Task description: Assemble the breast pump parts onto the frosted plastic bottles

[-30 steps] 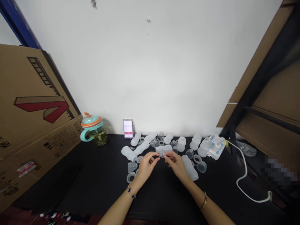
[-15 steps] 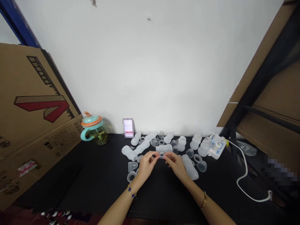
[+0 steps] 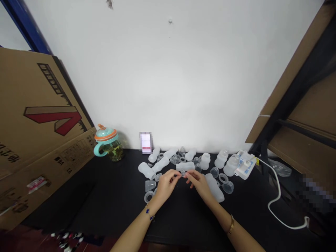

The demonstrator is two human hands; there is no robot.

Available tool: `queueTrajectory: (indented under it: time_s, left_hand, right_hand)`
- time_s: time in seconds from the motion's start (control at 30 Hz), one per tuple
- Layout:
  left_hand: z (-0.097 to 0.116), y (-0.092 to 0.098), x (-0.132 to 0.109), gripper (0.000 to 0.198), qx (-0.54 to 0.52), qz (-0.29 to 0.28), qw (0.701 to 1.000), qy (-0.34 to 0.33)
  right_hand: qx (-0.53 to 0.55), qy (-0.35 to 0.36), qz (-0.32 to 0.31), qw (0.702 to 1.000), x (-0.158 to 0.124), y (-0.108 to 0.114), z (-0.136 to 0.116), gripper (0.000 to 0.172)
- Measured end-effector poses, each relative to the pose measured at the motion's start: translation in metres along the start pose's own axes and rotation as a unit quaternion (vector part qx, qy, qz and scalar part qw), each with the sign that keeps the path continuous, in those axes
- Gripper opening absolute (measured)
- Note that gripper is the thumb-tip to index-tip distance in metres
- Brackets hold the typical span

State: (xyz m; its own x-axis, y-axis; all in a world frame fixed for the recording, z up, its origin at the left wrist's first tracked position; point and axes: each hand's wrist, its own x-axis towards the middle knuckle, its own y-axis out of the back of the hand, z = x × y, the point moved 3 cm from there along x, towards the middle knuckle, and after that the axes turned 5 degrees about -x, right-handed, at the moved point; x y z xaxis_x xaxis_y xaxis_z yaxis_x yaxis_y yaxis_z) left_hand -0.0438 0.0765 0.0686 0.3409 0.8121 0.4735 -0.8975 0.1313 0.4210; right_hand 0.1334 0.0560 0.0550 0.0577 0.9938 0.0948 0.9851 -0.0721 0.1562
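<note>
Between my two hands is a small clear nipple-like part, pinched at its edges by the fingertips. My left hand grips its left side with thumb and forefinger. On the right side, my right hand holds it the same way, other fingers loosely curled. Just behind lies a frosted white bottle on its side. Another frosted bottle lies beside my right wrist. Near my left wrist are a clear cap and a white ring.
More bottles, rings and clear caps spread along the wall on the black table. A teapot and lit phone stand behind left. At right are a power strip and white cable; a cardboard box is far left.
The clear part has tilted between my fingertips: its ring-like opening faced me before, and now its side shows. The whole view has shifted slightly, with the table items appearing farther right.
</note>
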Motion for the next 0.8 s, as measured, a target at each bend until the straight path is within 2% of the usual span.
queueTrajectory:
  time_s: [0.17, 0.37, 0.43, 0.5, 0.57, 0.67, 0.8]
  left_hand:
    - [0.003, 0.003, -0.001, 0.023, 0.045, -0.019, 0.998, -0.043]
    - [0.006, 0.0, -0.002, 0.024, 0.08, -0.056, 0.994, -0.059]
    - [0.005, 0.003, 0.0, 0.019, 0.1, -0.048, 0.992, -0.055]
    - [0.002, 0.012, 0.003, 0.017, 0.145, -0.01, 0.988, -0.044]
    - [-0.004, 0.027, 0.006, 0.018, 0.2, 0.047, 0.979, -0.016]
    - [-0.017, 0.051, 0.01, 0.019, 0.285, 0.079, 0.953, 0.065]
    - [-0.03, 0.068, 0.011, 0.025, 0.325, 0.016, 0.93, 0.173]
  right_hand:
    - [0.031, -0.031, -0.006, 0.999, 0.002, 0.0, 0.003, 0.044]
    - [0.013, -0.023, 0.006, 1.0, 0.002, 0.0, 0.003, 0.041]
    - [0.016, -0.023, 0.016, 0.999, 0.003, 0.001, 0.004, 0.041]
    - [0.019, -0.022, 0.031, 0.999, 0.005, 0.004, 0.005, 0.041]
    - [0.019, -0.02, 0.042, 0.999, 0.005, 0.006, 0.006, 0.042]
    - [0.013, -0.017, 0.048, 0.999, 0.005, 0.008, 0.005, 0.041]
    - [-0.001, -0.011, 0.047, 0.999, 0.003, 0.008, 0.004, 0.038]
